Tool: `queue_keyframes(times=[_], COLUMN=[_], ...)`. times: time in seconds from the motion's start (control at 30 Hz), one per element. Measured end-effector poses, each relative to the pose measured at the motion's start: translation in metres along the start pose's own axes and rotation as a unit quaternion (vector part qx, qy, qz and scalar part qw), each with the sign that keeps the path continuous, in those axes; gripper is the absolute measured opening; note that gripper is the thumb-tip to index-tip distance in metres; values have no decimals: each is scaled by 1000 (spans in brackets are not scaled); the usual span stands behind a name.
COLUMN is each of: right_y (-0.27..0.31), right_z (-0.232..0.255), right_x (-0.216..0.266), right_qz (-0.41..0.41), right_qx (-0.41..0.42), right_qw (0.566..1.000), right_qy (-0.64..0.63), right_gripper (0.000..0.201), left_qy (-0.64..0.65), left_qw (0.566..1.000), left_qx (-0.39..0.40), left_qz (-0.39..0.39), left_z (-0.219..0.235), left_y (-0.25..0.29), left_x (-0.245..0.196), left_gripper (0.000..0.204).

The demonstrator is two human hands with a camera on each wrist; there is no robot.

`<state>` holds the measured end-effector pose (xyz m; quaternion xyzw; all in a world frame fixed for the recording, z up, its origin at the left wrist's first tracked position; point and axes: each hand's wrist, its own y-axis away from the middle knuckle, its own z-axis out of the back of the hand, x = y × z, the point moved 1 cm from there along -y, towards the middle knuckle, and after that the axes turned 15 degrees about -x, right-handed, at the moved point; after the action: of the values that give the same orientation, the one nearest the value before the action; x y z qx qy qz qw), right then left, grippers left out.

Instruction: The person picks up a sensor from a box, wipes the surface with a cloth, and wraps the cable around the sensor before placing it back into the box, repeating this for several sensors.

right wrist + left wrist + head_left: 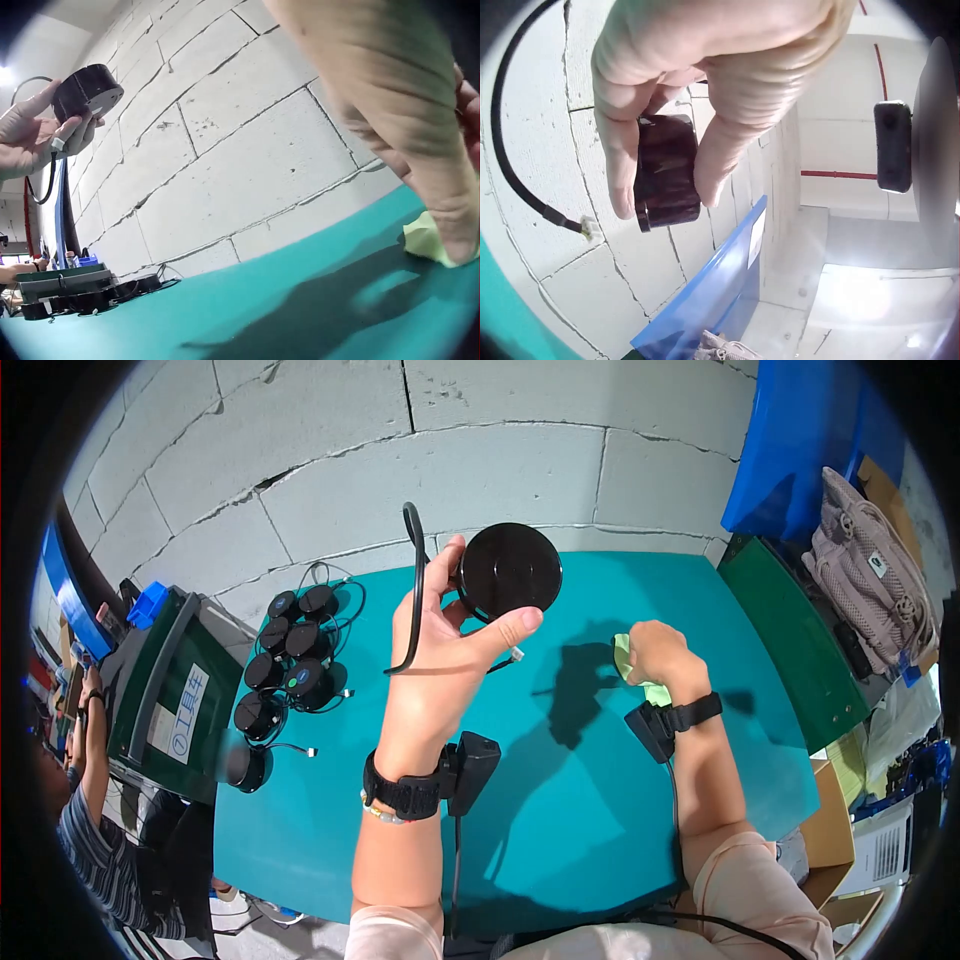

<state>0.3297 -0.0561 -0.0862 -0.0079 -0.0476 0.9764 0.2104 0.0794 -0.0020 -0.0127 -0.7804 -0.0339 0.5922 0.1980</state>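
Note:
Raised over the table, my left hand (445,610) grips a round black puck-shaped device (510,573) by its sides, thumb on one side and fingers on the other. Its glossy flat face shows in the head view, and a paler underside in the right wrist view. A black cable (415,590) loops over the left hand; a white connector (591,229) shows at a cable end in the left wrist view. On the right, my right hand (662,658) holds a yellow-green cloth (624,657) at the tabletop, its fingers curled over it. Part of the cloth is hidden beneath the hand.
Several similar black devices (305,640) with cables lie grouped at the left of the green table (560,810). A dark green bin (165,700) stands left; a blue panel (800,450) and knitted bag (870,570) are at right. Another person (100,830) is at far left.

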Motion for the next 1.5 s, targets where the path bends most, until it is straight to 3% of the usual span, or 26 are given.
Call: queue_keyframes(times=[0.03,0.1,0.13,0.17,0.27,0.33,0.4,0.47,0.5,0.53,0.6,0.73,0.8,0.87,0.93,0.97,1.0,1.07,1.13,1.17,1.23,1.3,1.33,1.4,1.47,1.5], right_y=[-2,-5,-1,5,28,44,54,54,59,59,51,57,59,60,58,58,58,58,63,62,67,67,66,64,63,60], right_z=[-1,-3,11,32,79,92,94,89,89,89,78,77,78,80,80,81,82,84,85,85,85,83,81,78,81,81], right_x=[-2,-7,-3,0,25,42,57,64,72,75,78,83,87,87,80,79,79,78,84,84,88,93,93,91,89,84], right_qz=[0,21,21,40,18,34,188,259,243,228,222,193,155,113,14,10,11,65,120,206,207,213,213,120,79,63], right_qx=[-2,-118,-119,-216,-411,-446,-497,-412,-334,-240,-224,-292,-332,-326,-231,-255,-255,-192,-187,-254,-280,-351,-350,-365,-360,-318], right_qw=[1000,993,992,968,796,774,727,740,748,720,644,665,637,616,602,646,646,561,580,651,662,676,677,681,682,664], right_qy=[0,21,21,-123,-443,-448,-436,-464,-520,-609,-697,-660,-678,-709,-764,-720,-719,-803,-784,-685,-664,-612,-611,-623,-632,-674], right_gripper=[22,21,21,21,20,21,23,22,23,24,22,20,17,16,15,16,16,15,12,8,8,8,8,8,8,8], left_qy=[1,-2,-5,-4,-10,-84,-66,-97,-63,-100,-82,-145,-107,-114,-93,-68,-67,-24,-22,-23,-97,-80,-61,-48,-132,-114], left_qw=[1000,1000,1000,1000,1000,993,996,985,992,985,989,968,979,977,974,983,984,986,986,986,983,983,982,982,966,975], left_qx=[3,3,4,2,23,12,29,87,87,103,104,144,154,162,159,163,163,168,157,158,152,166,178,181,172,175], left_qz=[-7,-17,-25,-26,-17,-81,-59,-115,-71,-92,-70,-146,-81,-84,-129,-38,-39,-6,-45,-44,26,7,-15,-28,-143,-73], left_z=[0,2,2,2,1,0,-3,-5,-9,-10,-12,-8,-8,-10,-14,-13,-11,-6,-3,-3,-3,0,0,-1,0,0], left_y=[0,-2,-3,-3,-1,-1,3,4,11,12,18,15,17,17,18,19,18,14,10,11,16,15,15,16,17,15], left_x=[1,6,7,4,3,10,9,10,2,-4,-13,-10,-8,-6,-6,-7,-8,-10,-12,-17,-30,-19,-17,-15,-14,-10], left_gripper=[76,77,78,78,87,86,87,81,71,59,50,49,50,56,63,69,69,69,65,65,54,53,52,57,67,76])
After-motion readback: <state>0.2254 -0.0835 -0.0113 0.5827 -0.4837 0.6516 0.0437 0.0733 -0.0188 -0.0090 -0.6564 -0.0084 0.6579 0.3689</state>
